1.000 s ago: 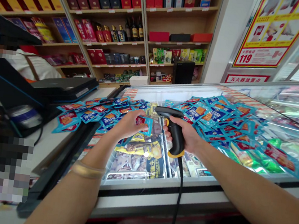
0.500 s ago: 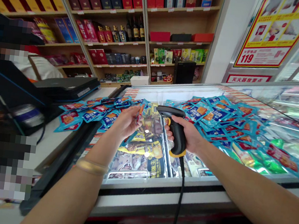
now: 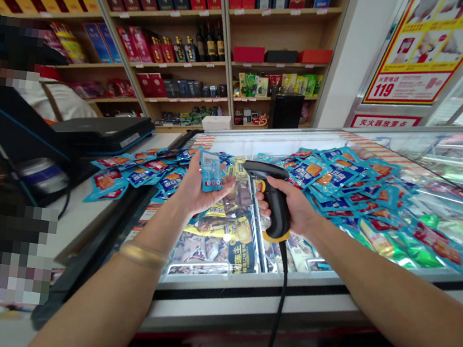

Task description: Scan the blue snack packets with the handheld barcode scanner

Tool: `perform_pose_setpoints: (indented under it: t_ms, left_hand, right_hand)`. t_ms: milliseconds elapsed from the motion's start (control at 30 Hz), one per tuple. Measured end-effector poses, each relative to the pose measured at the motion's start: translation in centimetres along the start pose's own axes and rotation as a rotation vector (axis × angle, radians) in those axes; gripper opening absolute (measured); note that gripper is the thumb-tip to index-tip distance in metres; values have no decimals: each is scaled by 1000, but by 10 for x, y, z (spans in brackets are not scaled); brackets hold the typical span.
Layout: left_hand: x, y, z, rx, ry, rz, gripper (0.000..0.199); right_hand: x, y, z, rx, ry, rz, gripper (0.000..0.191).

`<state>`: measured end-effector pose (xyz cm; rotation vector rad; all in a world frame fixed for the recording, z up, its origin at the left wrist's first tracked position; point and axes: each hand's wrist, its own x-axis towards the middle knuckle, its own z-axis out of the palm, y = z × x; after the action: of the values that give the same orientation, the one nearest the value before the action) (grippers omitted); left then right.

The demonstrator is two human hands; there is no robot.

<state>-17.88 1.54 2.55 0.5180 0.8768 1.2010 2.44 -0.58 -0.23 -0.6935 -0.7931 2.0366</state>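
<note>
A small blue snack packet rests in my left hand, its printed back with a barcode turned up and toward the scanner. My right hand is wrapped round the grip of a black and yellow barcode scanner, whose head points left at the packet. The scanner's cable hangs down over the front edge. Under both hands is the glass top of a chest freezer. A heap of blue snack packets lies to the right, and a smaller spread of similar packets lies to the left.
Behind stand shelves with boxes and bottles. At the left are a counter, a dark monitor and a flat black device. Frozen goods show through the glass. Another person in a white top is at far left.
My left hand has turned over and its fingers have spread, so the packet, formerly edge-on, now shows its barcode side. The scanner has barely moved.
</note>
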Motion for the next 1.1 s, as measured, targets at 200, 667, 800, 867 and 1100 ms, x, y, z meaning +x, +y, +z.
perform_pose_setpoints:
  t_ms: [200, 667, 800, 867, 1100]
  left_hand:
    - [7, -10, -4, 74, -46, 8, 51]
    - [6, -15, -1, 137, -81, -90, 63]
    - [5, -14, -1, 96, -92, -75, 63]
    - [4, -14, 0, 78, -76, -20, 60]
    - [14, -25, 32, 257, 102, 266, 47]
  right_hand:
    - [-2, 1, -2, -22, -142, -2, 21]
    - [-4, 3, 1, -53, -168, 43, 22]
    - [-3, 4, 2, -45, -157, 40, 21]
    - [-2, 3, 2, -31, -152, 38, 21]
    - [-9, -26, -6, 43, -38, -124, 20]
